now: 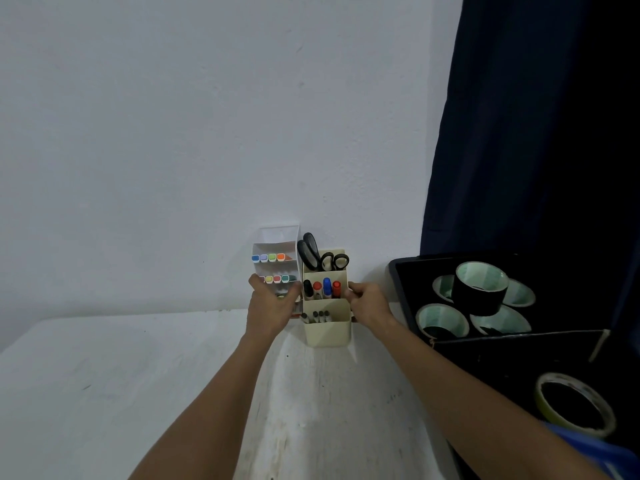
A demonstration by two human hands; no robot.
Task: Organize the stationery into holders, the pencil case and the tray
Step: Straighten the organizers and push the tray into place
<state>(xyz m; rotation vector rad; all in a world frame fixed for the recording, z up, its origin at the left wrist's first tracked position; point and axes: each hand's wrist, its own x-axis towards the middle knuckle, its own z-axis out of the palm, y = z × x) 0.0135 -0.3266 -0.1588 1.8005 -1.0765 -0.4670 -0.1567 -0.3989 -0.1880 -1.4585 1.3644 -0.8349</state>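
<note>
A white tiered holder [277, 240] with rows of coloured markers [272, 258] stands against the wall at the table's far edge. Beside it on the right stands a cream stepped holder [327, 332] with black scissors [313, 254] at the back, red, blue and black markers [325, 287] in the middle and dark pens [315, 317] in front. My left hand [272, 308] grips the front of the white holder. My right hand [369, 303] grips the right side of the cream holder. Both holders are upright.
A black tray [398, 282] at the right holds several tape rolls, one black roll [479, 289] stacked on top. Another tape roll [573, 403] lies nearer on a dark surface. A dark curtain [536, 133] hangs at the right. The white table [104, 393] spreads left.
</note>
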